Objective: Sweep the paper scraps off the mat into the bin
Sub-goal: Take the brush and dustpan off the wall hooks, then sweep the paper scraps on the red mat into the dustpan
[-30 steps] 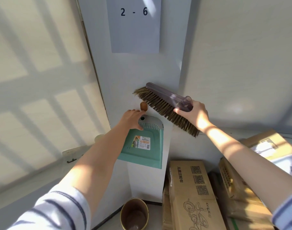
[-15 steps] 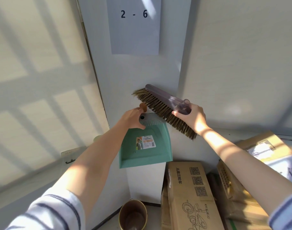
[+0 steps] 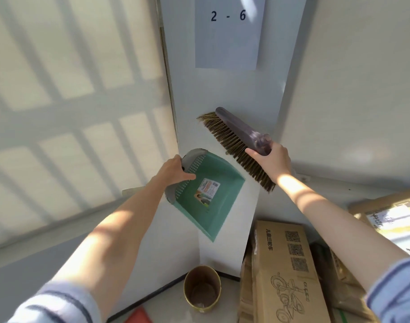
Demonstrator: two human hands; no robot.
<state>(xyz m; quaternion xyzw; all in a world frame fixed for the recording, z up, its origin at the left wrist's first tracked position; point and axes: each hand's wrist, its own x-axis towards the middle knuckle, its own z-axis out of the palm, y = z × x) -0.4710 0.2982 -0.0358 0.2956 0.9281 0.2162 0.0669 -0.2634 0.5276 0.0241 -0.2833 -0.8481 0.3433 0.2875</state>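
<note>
Two tools are up by the wall (image 3: 222,94): the left hand (image 3: 176,171) curls round the grey end of the green dustpan (image 3: 208,192), and right of the dustpan the right hand (image 3: 271,159) grips the brush (image 3: 241,141) by its socket. Below the dustpan a round bin (image 3: 201,290) stands on the floor (image 3: 169,301); scraps and mat are out of view. A careless turn could knock the dustpan's lip on the wall corner behind it, or clip the cardboard boxes (image 3: 285,271) below and right of it and tip the bin. Open room lies left of the dustpan, toward the person.
</note>
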